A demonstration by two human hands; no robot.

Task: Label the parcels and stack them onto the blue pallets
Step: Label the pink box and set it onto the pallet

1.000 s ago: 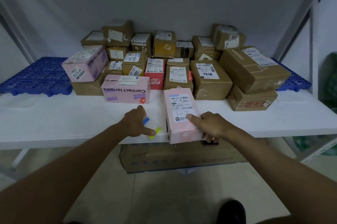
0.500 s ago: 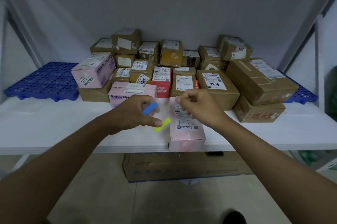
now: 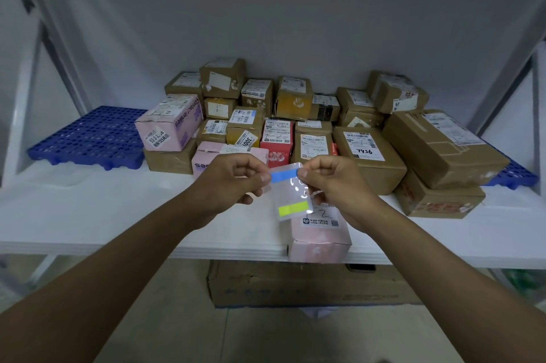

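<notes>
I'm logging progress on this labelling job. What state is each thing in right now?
Left hand: pinches the sticker sheet's left edge.
Right hand: pinches its top right corner.
Sticker sheet: held in the air, blue strip above, yellow below.
Pink parcel: lies at the shelf's front edge, not held.
Blue pallet: left part bare, parcels stacked beside.

A clear label sheet (image 3: 291, 191) with a blue strip on top and a yellow-green strip lower down hangs upright, its top corners pinched between the fingertips of both hands. Just below the fingers a pink parcel (image 3: 319, 234) lies flat, printed label up. Beyond the fingers, brown and pink parcels (image 3: 298, 114) sit stacked on blue pallets (image 3: 85, 138).
</notes>
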